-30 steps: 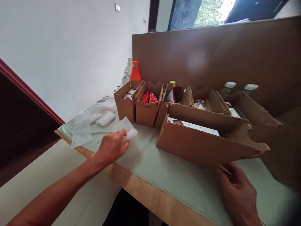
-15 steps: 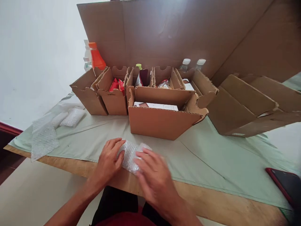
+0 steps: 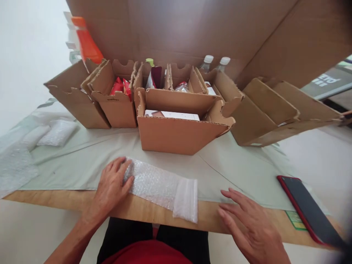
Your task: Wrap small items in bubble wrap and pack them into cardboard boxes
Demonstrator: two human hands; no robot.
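Curled over the nine-o'clock end of the bubble wrap point(image 3: 154, 183), my left hand point(image 3: 111, 183) touches it; pinching or pressing, I can't tell. The wrap lies at my twelve, across green cloth point(image 3: 85, 157) and bare wood point(image 3: 68, 200). Right hand point(image 3: 254, 227), fingers spread, sits apart from its three-o'clock end; phone point(image 3: 305, 207) beyond. Cardboard box point(image 3: 173, 135) at twelve, past the wrap!

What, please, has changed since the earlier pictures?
The bubble wrap carried by the left hand moved right and now lies partly unrolled, that hand on its left end; the right hand came off it, rightward. The orange bottle and red packets stayed put.
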